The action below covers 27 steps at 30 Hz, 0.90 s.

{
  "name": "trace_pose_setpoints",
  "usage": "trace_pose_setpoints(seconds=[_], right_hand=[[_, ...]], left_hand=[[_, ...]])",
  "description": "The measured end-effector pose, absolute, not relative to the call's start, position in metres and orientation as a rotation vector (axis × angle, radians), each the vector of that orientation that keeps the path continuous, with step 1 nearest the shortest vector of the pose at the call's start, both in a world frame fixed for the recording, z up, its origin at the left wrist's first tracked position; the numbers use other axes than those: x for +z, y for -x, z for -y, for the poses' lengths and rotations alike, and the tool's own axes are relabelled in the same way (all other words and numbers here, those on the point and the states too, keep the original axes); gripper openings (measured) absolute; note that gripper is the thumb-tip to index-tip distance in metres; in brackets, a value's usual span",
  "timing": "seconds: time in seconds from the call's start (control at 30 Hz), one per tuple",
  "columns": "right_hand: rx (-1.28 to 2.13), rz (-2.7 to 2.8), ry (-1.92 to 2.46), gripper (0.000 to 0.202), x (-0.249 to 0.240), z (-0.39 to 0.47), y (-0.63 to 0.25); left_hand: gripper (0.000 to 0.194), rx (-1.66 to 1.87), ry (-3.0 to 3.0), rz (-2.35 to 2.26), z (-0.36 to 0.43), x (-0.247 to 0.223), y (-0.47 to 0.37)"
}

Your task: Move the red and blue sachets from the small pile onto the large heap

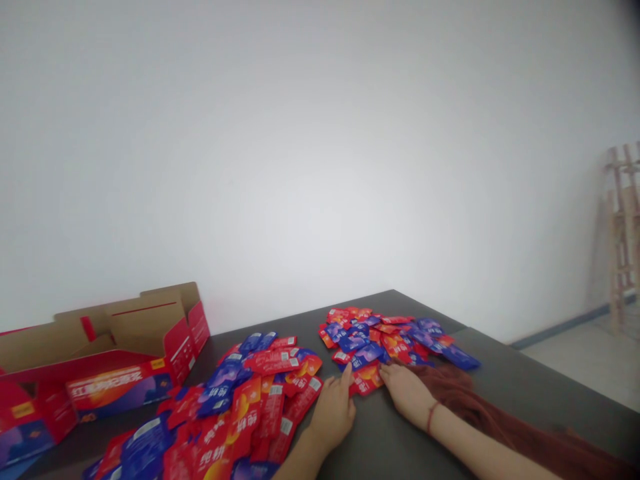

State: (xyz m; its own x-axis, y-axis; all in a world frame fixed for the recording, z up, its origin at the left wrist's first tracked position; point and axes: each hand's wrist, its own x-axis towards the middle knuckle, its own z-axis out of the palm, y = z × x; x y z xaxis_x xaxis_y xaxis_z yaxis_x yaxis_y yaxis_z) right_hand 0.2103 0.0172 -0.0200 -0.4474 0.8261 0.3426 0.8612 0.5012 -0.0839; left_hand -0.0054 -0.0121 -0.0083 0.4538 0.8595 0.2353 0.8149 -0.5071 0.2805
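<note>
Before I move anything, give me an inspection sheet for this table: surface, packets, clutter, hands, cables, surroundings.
Surface: dark table, bare patch between the packet piles.
Job's things: red and blue packets in a left pile and a farther right pile.
Clutter: open red box at left, more printed packaging before it; brown cloth at right.
Hands: left hand and right hand at the right pile's near edge; grip unclear.
Cables: nothing seen.
Surroundings: pale wall; blurred wooden frame far right.
</note>
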Motion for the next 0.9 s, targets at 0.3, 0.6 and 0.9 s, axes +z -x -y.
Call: trace_pose_setpoints(seconds=[0.3,0.6,0.9], right_hand=[[0.083,2.58,0.986,0.045,-0.026,0.001,-0.177],[0.023,2.391,1.299,0.046,-0.019,-0.012,-0.202],[0.008,2.462,1.213,0.045,-0.022,-0.008,-0.182]], left_hand=[[0.075,0.508,-2.587,-1.486,0.011,-0.008,0.006],[0.076,0.483,-2.579,-1.494,0.012,-0.006,0.006],[0.076,0.481,-2.567,-1.509,0.009,-0.009,0.006]])
